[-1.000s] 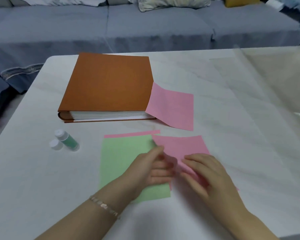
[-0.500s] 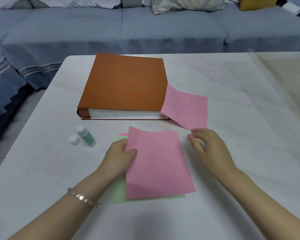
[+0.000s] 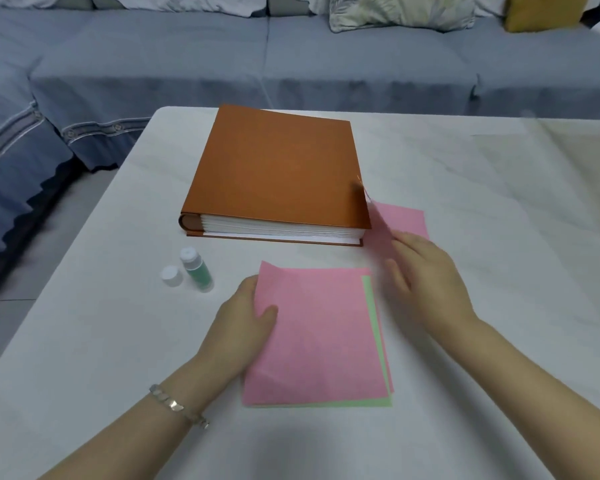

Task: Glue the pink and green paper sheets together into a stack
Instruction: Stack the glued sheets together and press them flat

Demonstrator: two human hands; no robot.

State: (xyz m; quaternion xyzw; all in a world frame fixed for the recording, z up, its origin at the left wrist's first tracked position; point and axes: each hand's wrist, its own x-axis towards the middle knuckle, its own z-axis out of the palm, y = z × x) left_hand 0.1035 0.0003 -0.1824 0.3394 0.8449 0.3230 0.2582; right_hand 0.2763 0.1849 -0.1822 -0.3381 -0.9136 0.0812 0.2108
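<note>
A pink sheet (image 3: 319,334) lies on top of a green sheet (image 3: 347,404), whose edge shows along the right and the bottom. A thin pink strip also peeks out at the lower right. My left hand (image 3: 239,323) pinches the top sheet's left edge, thumb on top and fingers hidden beneath. My right hand (image 3: 426,282) is open with its fingers stretched out. Its blurred fingertips reach the near edge of a second pink sheet (image 3: 404,220) that leans against the book's right side.
A thick orange-covered book (image 3: 278,174) lies at the middle of the white table (image 3: 499,237). An uncapped green glue bottle (image 3: 198,271) and its white cap (image 3: 171,276) sit left of the stack. A blue sofa runs behind the table.
The top pink sheet has settled flatter and squarer over the green one under my left hand. My right hand moved up and right to the pink sheet beside the book.
</note>
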